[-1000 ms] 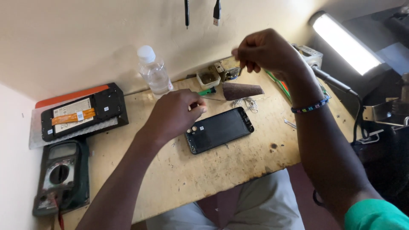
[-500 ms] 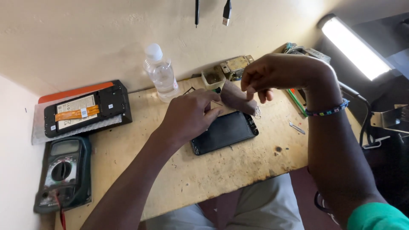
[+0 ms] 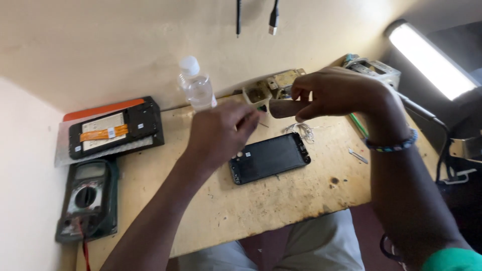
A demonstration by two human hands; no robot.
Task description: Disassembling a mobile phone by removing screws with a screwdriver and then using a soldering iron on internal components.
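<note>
**Ana:** Head view, looking straight down at a worn wooden bench [image 3: 281,200]. Both hands are up over the back edge. Right hand [image 3: 336,93] has its fingers pinched together on a small brownish, blurred object [image 3: 285,108], held just above the bench.

**Ben:** And the left hand [image 3: 221,133]?

**Ana:** Fingers curled, tips together, reaching toward the near end of that same piece. I can't tell whether they've actually closed on it, since motion blur smears the tips.

**Ben:** How would you say it handles?

**Ana:** Small and light, I'd judge, a fingertip job. Stiff or soft I can't say. A pinch at each end looks the sensible hold, gentle rather than hard.

**Ben:** Poses?

**Ana:** Right forearm comes in from the lower right, wrist bent inward, beaded bracelet [image 3: 391,145] on it. Left forearm runs up from the bottom edge, palm down.

**Ben:** What's under them?

**Ana:** A dark phone [image 3: 268,158] lying flat, just below both hands, untouched. A tangle of thin wire [image 3: 301,131] beside it, a plastic bottle [image 3: 196,88] at the wall, a multimeter [image 3: 88,198] far left, and an opened phone back [image 3: 115,128] above that.
</note>
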